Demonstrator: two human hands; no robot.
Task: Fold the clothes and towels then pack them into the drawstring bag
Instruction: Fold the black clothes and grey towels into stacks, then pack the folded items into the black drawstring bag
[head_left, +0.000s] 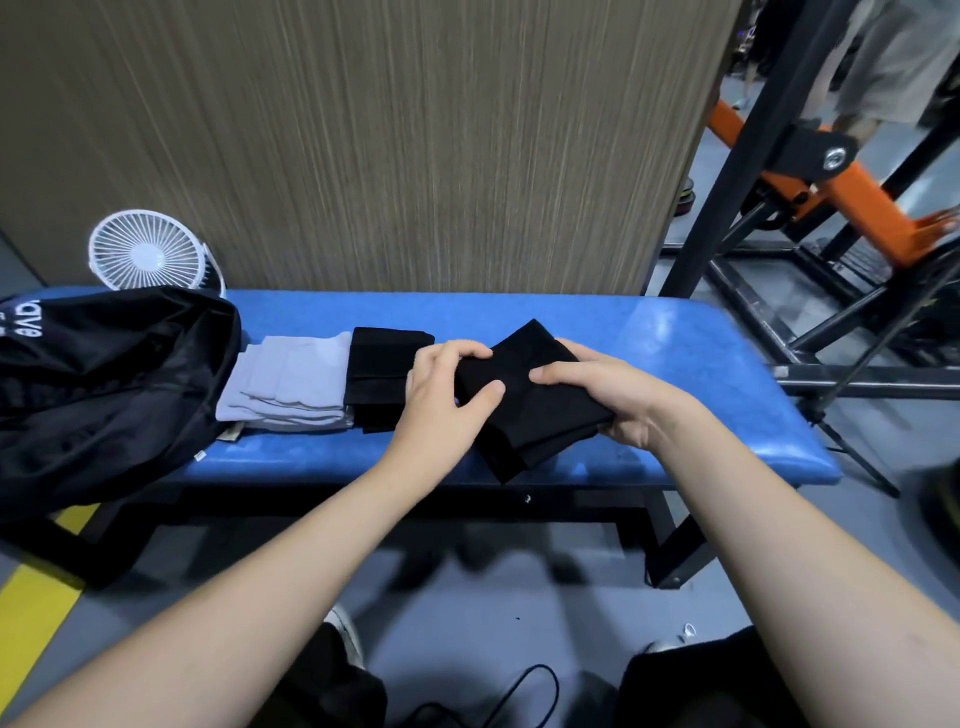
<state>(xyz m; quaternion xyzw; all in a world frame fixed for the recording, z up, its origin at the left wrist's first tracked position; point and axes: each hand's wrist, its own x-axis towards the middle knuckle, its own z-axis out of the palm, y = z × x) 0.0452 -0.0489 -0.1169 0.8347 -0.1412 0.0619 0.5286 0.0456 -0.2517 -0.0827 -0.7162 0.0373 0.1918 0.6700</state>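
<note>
Fingers first: the left hand (444, 387) was curled round the left edge of a folded black garment (530, 402), thumb pressed on top and the other fingers tucked over the far edge. The right hand (608, 395) was clamped on the right side the same way, thumb on top, the rest wrapped underneath. So both hands were pinching it, probably so the fold didn't spring open while it was being squared up or carried.

The bundle was held tilted like a diamond at centre frame, just over the blue bench (675, 364); whether its lower corner was touching the pad can't be told.

Just left of the hands, a second folded black piece (376, 364) was laid flat, and a folded grey towel stack (291, 387) was butted against it, likely lined up so everything could be grabbed in order.

Further left, the black drawstring bag (104, 384) was slumped over the bench end, its mouth seemingly turned toward the pile, so the packing looked close. A white fan (143, 249) was parked behind it at the upper left.
</note>
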